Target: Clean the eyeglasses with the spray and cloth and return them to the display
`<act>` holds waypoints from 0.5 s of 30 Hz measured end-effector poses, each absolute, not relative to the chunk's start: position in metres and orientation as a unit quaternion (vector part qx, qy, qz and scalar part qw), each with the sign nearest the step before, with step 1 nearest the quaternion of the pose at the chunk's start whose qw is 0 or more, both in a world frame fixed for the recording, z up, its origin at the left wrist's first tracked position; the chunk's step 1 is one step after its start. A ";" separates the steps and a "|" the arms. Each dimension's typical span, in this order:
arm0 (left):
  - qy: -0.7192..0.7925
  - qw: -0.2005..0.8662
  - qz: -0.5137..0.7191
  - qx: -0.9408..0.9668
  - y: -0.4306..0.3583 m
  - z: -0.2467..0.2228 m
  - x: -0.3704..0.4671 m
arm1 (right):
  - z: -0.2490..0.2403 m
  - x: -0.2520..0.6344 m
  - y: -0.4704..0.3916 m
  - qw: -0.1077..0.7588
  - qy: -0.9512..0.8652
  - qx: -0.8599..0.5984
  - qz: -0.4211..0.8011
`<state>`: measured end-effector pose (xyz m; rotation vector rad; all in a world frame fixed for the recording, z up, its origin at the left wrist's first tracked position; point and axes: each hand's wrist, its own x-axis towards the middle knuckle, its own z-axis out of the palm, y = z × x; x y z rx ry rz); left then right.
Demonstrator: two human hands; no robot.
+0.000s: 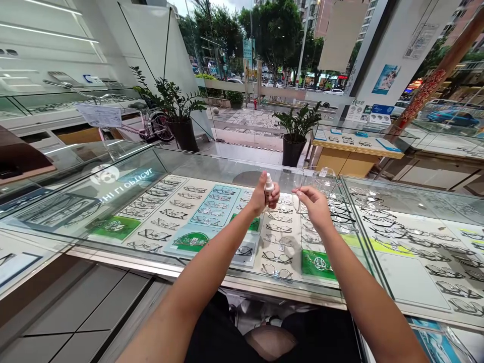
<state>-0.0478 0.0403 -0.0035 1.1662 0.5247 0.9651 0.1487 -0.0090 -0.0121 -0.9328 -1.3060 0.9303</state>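
Above the glass display counter, my left hand point(264, 194) is wrapped round a small white spray bottle point(269, 182), held upright with its nozzle at the top. Just to its right, my right hand point(313, 200) pinches a thin-framed pair of glasses point(297, 201) between thumb and fingertips. The glasses are see-through and their outline blends with the frames behind. Bottle and glasses are a short distance apart. Under both hands, rows of eyeglasses point(279, 228) lie inside the glass counter point(242, 275).
Green cards point(318, 264) lie among the frames in the case. Beyond the counter stand two potted plants point(182, 113) point(297, 131), a bicycle point(151, 123) and a wooden table point(353, 146) with items on it. A second glass case section point(408, 272) adjoins at right.
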 end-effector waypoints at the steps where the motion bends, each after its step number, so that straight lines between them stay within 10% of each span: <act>1: 0.216 0.721 0.410 0.515 0.036 -0.001 -0.046 | -0.012 0.148 -0.010 0.594 -0.559 -0.402 0.415; 15: 0.365 0.488 0.458 0.647 0.040 -0.015 -0.039 | -0.016 0.136 -0.019 0.536 -0.527 -0.336 0.568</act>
